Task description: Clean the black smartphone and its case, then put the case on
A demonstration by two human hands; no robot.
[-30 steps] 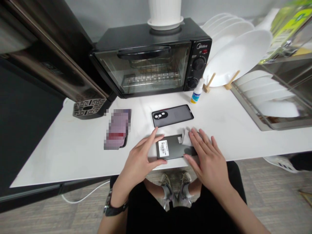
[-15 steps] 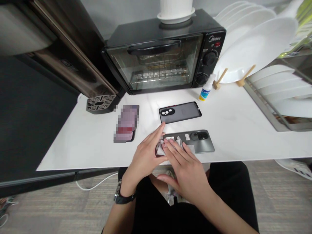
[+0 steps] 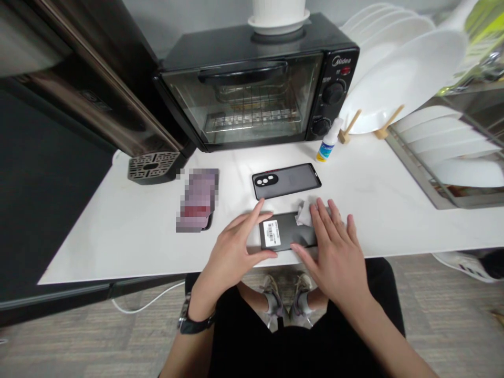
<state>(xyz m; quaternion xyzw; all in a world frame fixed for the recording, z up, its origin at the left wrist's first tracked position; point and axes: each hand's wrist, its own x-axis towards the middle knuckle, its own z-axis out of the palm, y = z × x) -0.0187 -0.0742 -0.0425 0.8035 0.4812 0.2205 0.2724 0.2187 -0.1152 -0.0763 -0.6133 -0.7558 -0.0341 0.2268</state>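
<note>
A dark grey phone (image 3: 289,234) lies back up near the table's front edge, a white barcode label (image 3: 271,233) at its left end. My left hand (image 3: 234,241) grips that end, thumb on the near edge and fingers along the far edge. Under the fingertips of my right hand (image 3: 336,249), a crumpled light grey cloth (image 3: 304,213) is pressed on the phone. That hand hides the phone's right end and its cameras. Behind the phone lies a see-through phone case (image 3: 291,180) with a black rim, touching neither hand.
A pixelated phone-like object (image 3: 199,197) lies to the left. A small spray bottle (image 3: 327,142) stands before the black toaster oven (image 3: 255,89). White plates (image 3: 409,68) stand in racks at the right. A dark machine with a drip tray (image 3: 153,165) is at the left.
My right hand has slid the cloth rightward along the phone, uncovering the label and covering the cameras. My left hand stays at the phone's left end. The view has shifted slightly.
</note>
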